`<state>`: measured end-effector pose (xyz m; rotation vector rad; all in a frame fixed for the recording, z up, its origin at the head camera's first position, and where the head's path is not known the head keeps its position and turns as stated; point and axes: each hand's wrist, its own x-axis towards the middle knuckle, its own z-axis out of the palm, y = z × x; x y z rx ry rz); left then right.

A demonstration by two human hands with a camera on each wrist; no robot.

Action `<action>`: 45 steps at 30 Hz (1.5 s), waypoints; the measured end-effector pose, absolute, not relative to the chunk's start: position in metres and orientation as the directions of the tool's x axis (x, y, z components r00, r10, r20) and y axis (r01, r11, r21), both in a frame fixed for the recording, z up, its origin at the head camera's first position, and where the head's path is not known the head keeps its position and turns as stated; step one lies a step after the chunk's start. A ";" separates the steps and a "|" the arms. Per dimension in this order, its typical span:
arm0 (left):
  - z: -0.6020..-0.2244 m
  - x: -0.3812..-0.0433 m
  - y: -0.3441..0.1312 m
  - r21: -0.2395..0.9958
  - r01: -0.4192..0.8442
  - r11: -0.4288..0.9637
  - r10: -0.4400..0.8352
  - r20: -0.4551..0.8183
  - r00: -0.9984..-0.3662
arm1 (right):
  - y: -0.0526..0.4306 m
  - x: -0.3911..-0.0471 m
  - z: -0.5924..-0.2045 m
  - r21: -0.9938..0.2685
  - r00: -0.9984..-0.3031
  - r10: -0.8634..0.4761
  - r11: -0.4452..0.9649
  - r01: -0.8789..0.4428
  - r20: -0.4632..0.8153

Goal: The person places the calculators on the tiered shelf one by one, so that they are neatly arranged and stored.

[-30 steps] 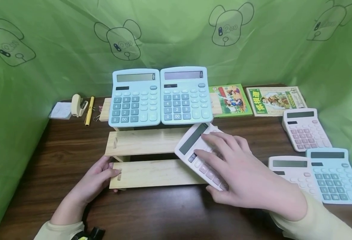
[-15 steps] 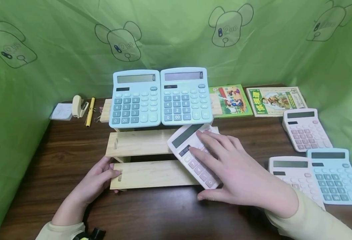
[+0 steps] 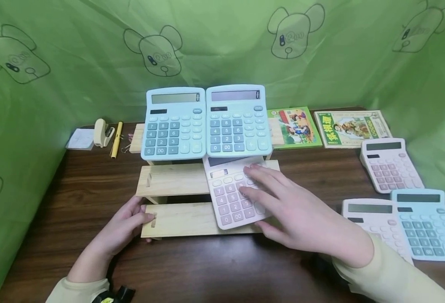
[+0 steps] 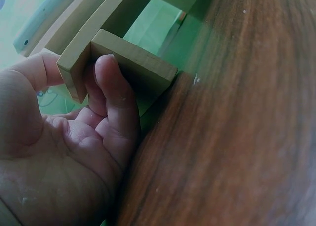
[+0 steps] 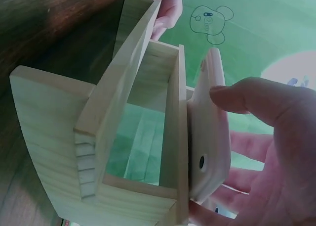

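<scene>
My left hand (image 3: 120, 223) grips the front left corner of a stepped wooden rack (image 3: 177, 219). In the left wrist view its thumb and fingers close around the end of the front board (image 4: 74, 67). My right hand (image 3: 302, 214) holds a pink calculator (image 3: 231, 206) by its right side, fingers over the keys and thumb at the lower edge. That calculator leans, slightly turned, over the two lower steps, its top edge behind the blue calculators. In the right wrist view its back (image 5: 200, 137) is close to a rack board. Two blue calculators (image 3: 173, 139) (image 3: 239, 130) stand side by side on the top step.
At the right lie two pink calculators (image 3: 390, 166) (image 3: 374, 227) and a blue one (image 3: 421, 229). Two booklets (image 3: 296, 126) (image 3: 353, 128) lie at the back. A stapler (image 3: 102, 132), yellow pen (image 3: 116, 139) and paper pad (image 3: 81, 139) sit back left, before a green curtain (image 3: 222, 42).
My right hand has moved left and turned the pink calculator more upright, its top now tucked behind the blue calculators. My left hand keeps its grip on the rack.
</scene>
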<state>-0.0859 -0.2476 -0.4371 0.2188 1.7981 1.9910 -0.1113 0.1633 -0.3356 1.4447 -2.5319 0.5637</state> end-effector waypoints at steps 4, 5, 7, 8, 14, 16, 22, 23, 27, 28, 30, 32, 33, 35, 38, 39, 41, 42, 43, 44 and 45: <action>-0.436 -0.086 -0.247 0.974 -0.220 -0.048 0.431 -0.178 -0.885 | 0.162 -0.113 -0.338 -0.285 -0.513 -0.775 0.431 -0.856 0.369; -0.436 -0.086 -0.247 0.974 -0.220 -0.047 0.431 -0.179 -0.885 | 0.162 -0.113 -0.338 -0.297 -0.512 -0.771 0.423 -0.856 0.379; -0.435 -0.086 -0.248 0.975 -0.219 -0.039 0.426 -0.182 -0.886 | 0.161 -0.114 -0.338 -0.314 -0.510 -0.762 0.409 -0.857 0.398; -0.434 -0.086 -0.248 0.975 -0.219 -0.036 0.424 -0.183 -0.887 | 0.160 -0.114 -0.339 -0.321 -0.509 -0.759 0.403 -0.857 0.405; -0.432 -0.086 -0.248 0.976 -0.216 -0.029 0.424 -0.183 -0.887 | 0.156 -0.114 -0.339 -0.328 -0.507 -0.755 0.395 -0.858 0.416; -0.432 -0.085 -0.249 0.976 -0.218 -0.027 0.414 -0.187 -0.891 | 0.153 -0.114 -0.339 -0.325 -0.505 -0.754 0.394 -0.860 0.420; -0.433 -0.085 -0.249 0.971 -0.240 -0.021 0.405 -0.211 -0.889 | 0.145 -0.115 -0.340 -0.323 -0.471 -0.756 0.353 -0.878 0.454; -0.433 -0.085 -0.249 0.970 -0.242 -0.020 0.408 -0.213 -0.888 | 0.144 -0.115 -0.340 -0.319 -0.464 -0.758 0.347 -0.882 0.459; -0.434 -0.087 -0.248 0.970 -0.242 -0.007 0.402 -0.219 -0.889 | 0.140 -0.118 -0.342 -0.300 -0.449 -0.761 0.340 -0.891 0.468; -0.433 -0.087 -0.248 0.971 -0.241 -0.003 0.399 -0.219 -0.890 | 0.138 -0.119 -0.343 -0.293 -0.446 -0.763 0.342 -0.893 0.468; -0.433 -0.088 -0.247 0.970 -0.241 0.005 0.397 -0.223 -0.890 | 0.136 -0.120 -0.344 -0.278 -0.441 -0.769 0.346 -0.896 0.463; -0.433 -0.088 -0.247 0.970 -0.243 0.008 0.400 -0.225 -0.888 | 0.133 -0.121 -0.346 -0.259 -0.439 -0.776 0.357 -0.898 0.452; -0.433 -0.088 -0.247 0.970 -0.244 0.009 0.401 -0.227 -0.888 | 0.132 -0.122 -0.346 -0.249 -0.436 -0.780 0.359 -0.899 0.449; -0.432 -0.089 -0.246 0.970 -0.243 0.014 0.399 -0.228 -0.888 | 0.129 -0.123 -0.347 -0.238 -0.432 -0.786 0.361 -0.902 0.443; -0.433 -0.089 -0.247 0.970 -0.242 0.018 0.397 -0.229 -0.889 | 0.125 -0.125 -0.348 -0.234 -0.431 -0.787 0.363 -0.902 0.441; -0.433 -0.089 -0.247 0.970 -0.242 0.018 0.397 -0.229 -0.889 | 0.123 -0.126 -0.348 -0.236 -0.429 -0.787 0.360 -0.903 0.442; -0.433 -0.088 -0.247 0.970 -0.244 0.012 0.400 -0.228 -0.888 | 0.121 -0.127 -0.349 -0.240 -0.429 -0.786 0.357 -0.903 0.445; -0.434 -0.088 -0.247 0.970 -0.244 0.008 0.402 -0.227 -0.887 | 0.120 -0.127 -0.349 -0.243 -0.428 -0.786 0.354 -0.903 0.446; -0.434 -0.087 -0.247 0.970 -0.245 0.006 0.402 -0.227 -0.887 | 0.118 -0.128 -0.350 -0.245 -0.426 -0.785 0.350 -0.904 0.449; -0.434 -0.087 -0.247 0.970 -0.244 0.007 0.400 -0.226 -0.888 | 0.117 -0.128 -0.350 -0.247 -0.423 -0.785 0.346 -0.905 0.453; -0.434 -0.086 -0.247 0.970 -0.243 0.007 0.397 -0.226 -0.890 | 0.116 -0.129 -0.350 -0.248 -0.422 -0.784 0.344 -0.906 0.456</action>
